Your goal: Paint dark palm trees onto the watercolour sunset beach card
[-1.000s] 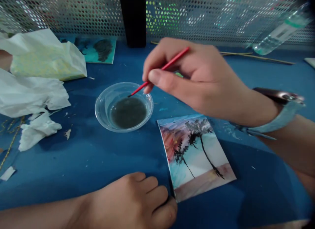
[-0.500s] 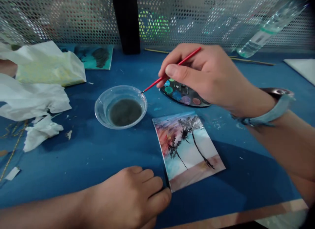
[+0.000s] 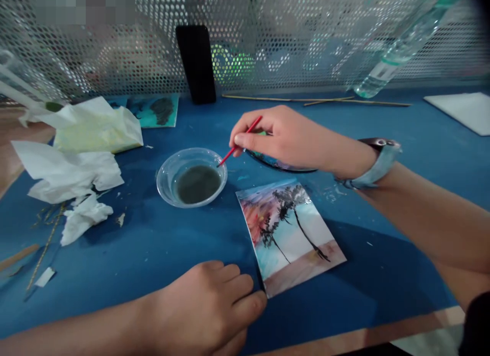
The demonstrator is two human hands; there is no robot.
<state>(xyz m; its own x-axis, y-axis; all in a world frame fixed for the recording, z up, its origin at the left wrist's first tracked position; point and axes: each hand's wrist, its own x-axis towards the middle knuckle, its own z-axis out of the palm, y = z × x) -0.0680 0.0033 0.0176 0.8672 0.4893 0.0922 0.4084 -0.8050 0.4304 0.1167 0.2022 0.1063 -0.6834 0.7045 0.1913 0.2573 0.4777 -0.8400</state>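
My right hand [image 3: 264, 134] pinches a slim red paintbrush [image 3: 245, 135], its dark tip at the inner right rim of a clear plastic bowl [image 3: 164, 180]. Dark grey water [image 3: 199, 184] fills the bottom of the bowl. Partly hidden behind that hand lies a dark watercolour palette [image 3: 268, 162]. Below it on the table is a small painting [image 3: 294, 236] of two black trees on a pink and light blue ground. My left hand [image 3: 214, 302] rests closed on the table, fingers curled, knuckles against the painting's lower left corner.
Crumpled white tissues [image 3: 76, 175] and a yellowish tissue pack [image 3: 99, 129] lie left, by a teal painting [image 3: 163, 111]. A black phone [image 3: 196, 65] leans on the perforated metal screen [image 3: 268, 50]. Thin sticks [image 3: 287, 99], a water bottle [image 3: 386, 65] and a white panel [image 3: 463, 110] are farther back.
My right hand with the paintbrush has moved slightly left and down, bringing the brush tip just inside the bowl's rim. The view has tilted up a little. My left hand stays put.
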